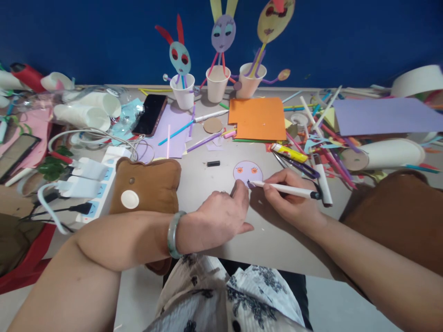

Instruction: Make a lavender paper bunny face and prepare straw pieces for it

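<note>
A purple paper circle [246,168] with two orange-and-black eyes drawn or stuck on it lies flat on the table. The fingertips of my left hand [221,214] rest on its lower edge, thumb spread apart, with nothing gripped. My right hand [294,205] pinches a white marker [290,189] with a black end. Its tip meets the circle's lower right edge beside a small dark mark. A black marker cap [213,163] lies to the left of the circle. Another white marker [323,182] lies just beyond my right hand.
Three paper-faced figures stand in paper cups [218,85] along the blue wall. Orange card [258,119], a yellow glue tube [290,153], scissors [297,167] and scattered straws lie around. At left are a brown cushion [148,182], a power strip [100,193] and a phone [150,114].
</note>
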### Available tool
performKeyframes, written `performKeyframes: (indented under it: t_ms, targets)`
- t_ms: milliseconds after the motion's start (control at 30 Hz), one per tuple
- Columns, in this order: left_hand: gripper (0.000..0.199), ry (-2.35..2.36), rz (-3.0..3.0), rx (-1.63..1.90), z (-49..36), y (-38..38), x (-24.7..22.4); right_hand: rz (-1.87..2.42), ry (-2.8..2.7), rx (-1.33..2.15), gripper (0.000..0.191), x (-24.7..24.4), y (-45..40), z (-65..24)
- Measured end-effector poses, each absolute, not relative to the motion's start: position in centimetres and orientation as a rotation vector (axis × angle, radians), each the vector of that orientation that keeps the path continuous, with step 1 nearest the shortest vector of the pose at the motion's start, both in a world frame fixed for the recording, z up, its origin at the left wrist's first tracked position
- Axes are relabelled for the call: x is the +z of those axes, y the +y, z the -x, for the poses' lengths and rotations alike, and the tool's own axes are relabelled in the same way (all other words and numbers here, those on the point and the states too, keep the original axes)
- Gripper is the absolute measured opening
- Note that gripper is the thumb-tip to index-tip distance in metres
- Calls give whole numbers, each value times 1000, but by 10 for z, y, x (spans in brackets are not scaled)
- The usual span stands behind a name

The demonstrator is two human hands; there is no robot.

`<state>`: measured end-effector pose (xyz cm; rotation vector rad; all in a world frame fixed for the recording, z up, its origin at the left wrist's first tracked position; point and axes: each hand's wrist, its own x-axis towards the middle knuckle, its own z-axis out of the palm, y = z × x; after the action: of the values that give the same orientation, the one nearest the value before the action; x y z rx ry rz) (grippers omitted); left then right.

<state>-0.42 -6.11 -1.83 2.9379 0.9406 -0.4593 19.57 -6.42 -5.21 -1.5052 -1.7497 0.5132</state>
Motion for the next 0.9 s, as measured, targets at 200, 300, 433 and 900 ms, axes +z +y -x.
performKeyframes:
  t_ms: [200, 300, 433, 900]
  targets:
    - [84, 917, -2948, -461, 5, -61, -15, 1485, -1736, 508, 11, -53, -64, -196]
    - [85, 922, -2929, -485, 4, -60, -11, 1484, -1746, 495, 10, -54, -63, -197]
    - [84, 917, -2901, -555, 3, -59, -5, 1467, -1760, 485, 11, -53, -63, -196]
    - [85, 923, -2932, -494, 4, -60, -11, 1489, -1777, 463, 10, -52, -64, -196]
